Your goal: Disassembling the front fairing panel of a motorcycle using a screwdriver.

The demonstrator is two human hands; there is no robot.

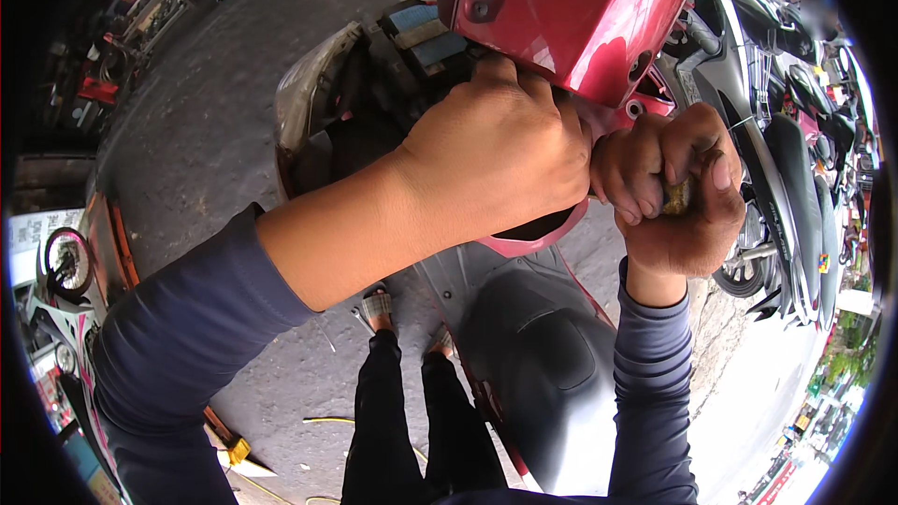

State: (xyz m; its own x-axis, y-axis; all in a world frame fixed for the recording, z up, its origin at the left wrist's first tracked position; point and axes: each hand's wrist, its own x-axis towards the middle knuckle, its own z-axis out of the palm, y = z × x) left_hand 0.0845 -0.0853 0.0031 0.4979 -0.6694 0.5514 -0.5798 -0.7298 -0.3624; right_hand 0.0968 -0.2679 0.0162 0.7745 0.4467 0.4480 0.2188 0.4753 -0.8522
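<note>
One red scooter [552, 239] stands before the person, its black seat [528, 337] reaching back beneath the forearms; parked motorcycles [795, 196] crowd the right side. A glossy red panel [580, 19] overhangs the work, blocking sight of the left hand [500, 140], curled at its lower edge; what that grips cannot be told. The right hand [660, 168], just beside it, closes around a small yellowish object [679, 194].

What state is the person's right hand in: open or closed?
The right hand is closed: its fingers curl inward, with a yellowish thing showing between them and the thumb.
</note>
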